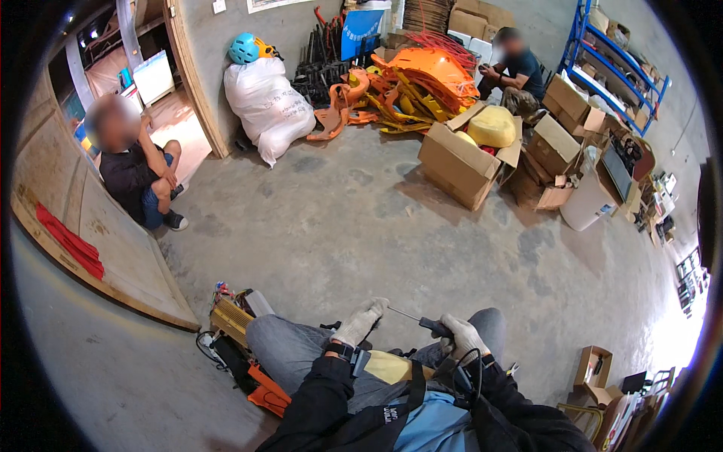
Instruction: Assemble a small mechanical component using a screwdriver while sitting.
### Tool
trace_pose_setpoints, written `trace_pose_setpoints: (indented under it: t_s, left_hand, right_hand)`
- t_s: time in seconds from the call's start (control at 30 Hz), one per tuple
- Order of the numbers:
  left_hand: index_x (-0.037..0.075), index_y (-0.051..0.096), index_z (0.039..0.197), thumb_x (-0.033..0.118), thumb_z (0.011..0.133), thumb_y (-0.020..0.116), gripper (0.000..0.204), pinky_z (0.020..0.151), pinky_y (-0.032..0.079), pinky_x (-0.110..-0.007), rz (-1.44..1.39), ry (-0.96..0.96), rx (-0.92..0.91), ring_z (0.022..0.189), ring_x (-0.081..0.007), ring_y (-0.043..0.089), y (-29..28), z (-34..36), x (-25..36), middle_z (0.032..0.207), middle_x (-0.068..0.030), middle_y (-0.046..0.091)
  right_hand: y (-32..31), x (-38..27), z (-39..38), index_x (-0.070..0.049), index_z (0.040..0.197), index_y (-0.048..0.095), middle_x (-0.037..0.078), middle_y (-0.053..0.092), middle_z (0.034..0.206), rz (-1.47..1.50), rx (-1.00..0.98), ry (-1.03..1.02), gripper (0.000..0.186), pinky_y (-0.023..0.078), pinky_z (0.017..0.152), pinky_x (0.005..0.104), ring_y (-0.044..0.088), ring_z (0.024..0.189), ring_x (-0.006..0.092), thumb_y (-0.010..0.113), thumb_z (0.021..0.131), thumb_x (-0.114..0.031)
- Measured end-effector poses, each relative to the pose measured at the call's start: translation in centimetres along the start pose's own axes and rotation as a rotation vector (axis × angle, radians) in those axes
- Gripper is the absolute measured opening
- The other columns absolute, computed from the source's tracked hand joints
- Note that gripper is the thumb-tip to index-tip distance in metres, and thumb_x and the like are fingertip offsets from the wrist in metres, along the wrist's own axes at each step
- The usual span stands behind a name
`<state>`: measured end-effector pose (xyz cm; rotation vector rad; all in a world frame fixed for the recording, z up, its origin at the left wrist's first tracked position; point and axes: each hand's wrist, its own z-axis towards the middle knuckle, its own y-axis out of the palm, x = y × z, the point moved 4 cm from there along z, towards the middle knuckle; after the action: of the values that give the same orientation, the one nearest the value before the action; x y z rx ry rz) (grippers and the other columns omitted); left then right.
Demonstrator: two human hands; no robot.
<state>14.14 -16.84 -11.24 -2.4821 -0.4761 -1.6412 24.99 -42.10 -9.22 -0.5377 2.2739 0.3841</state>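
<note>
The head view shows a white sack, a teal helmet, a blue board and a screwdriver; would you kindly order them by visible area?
Largest to smallest, as they look:
1. White sack
2. Blue board
3. Teal helmet
4. Screwdriver, long but thin, in the right hand

Workshop, part storeroom: stained concrete floor [324,218], grey walls [203,45], loaded blue shelving [614,56], an open cardboard box [457,164], a stuffed white sack [267,105], a heap of orange and yellow plastic parts [433,75]. Screwdriver [434,325] in the wearer's gloved right hand [462,337] backs the workshop read.
</note>
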Motion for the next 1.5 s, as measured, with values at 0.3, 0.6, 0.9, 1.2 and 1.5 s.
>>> trace_pose_setpoints:
  t_s: [0.3,0.6,0.9,1.2,1.5]
  left_hand:
    - [0.008,0.066,0.128,0.050,0.105,0.054,0.049,0.077,0.047,-0.028,0.021,-0.029,-0.026,0.082,-0.0106,0.054,-0.2,0.5,-3.6,0.095,0.0023,0.061]
    - [0.010,0.071,0.121,0.050,0.106,0.051,0.047,0.074,0.049,-0.027,-0.004,-0.126,0.038,0.080,-0.0090,0.057,-0.3,1.9,-1.6,0.091,0.0024,0.061]
    - [0.010,0.065,0.128,0.060,0.106,0.044,0.058,0.072,0.050,-0.026,-0.027,-0.047,0.019,0.078,-0.0080,0.056,-0.6,0.5,-1.2,0.090,0.0024,0.058]
    - [0.010,0.065,0.123,0.056,0.106,0.048,0.052,0.068,0.054,-0.027,-0.230,-0.076,0.034,0.073,-0.0103,0.062,-0.7,0.6,-2.1,0.089,-0.0001,0.063]
    - [0.010,0.063,0.126,0.062,0.103,0.048,0.058,0.067,0.057,-0.029,-0.451,-0.086,-0.004,0.073,-0.0135,0.065,-0.5,1.1,-2.5,0.089,-0.0036,0.065]
  right_hand:
    - [0.1,0.9,-1.0,-0.003,0.094,0.067,0.006,0.063,0.069,-0.033,0.005,-0.008,0.035,0.038,0.040,0.0270,0.050,0.045,0.0112,0.057,0.102,-0.036]
    - [0.8,-2.6,-1.7,-0.002,0.101,0.066,0.006,0.067,0.077,0.051,0.026,-0.019,0.046,0.039,0.041,0.0230,0.048,0.047,0.0077,0.054,0.103,-0.046]
    - [1.3,-2.2,-1.7,-0.003,0.106,0.063,0.008,0.067,0.082,-0.067,0.013,-0.084,0.036,0.036,0.040,0.0219,0.048,0.048,0.0074,0.059,0.102,-0.039]
    - [2.4,-4.9,-3.9,-0.005,0.124,0.069,0.007,0.074,0.100,-0.570,0.157,-0.297,0.045,0.052,0.081,0.0267,0.066,0.085,0.0114,0.074,0.089,-0.032]
    - [2.9,-6.0,-5.1,-0.005,0.127,0.065,0.008,0.070,0.093,-0.337,0.236,-0.298,0.042,0.053,0.066,0.0279,0.065,0.072,0.0115,0.067,0.096,-0.033]
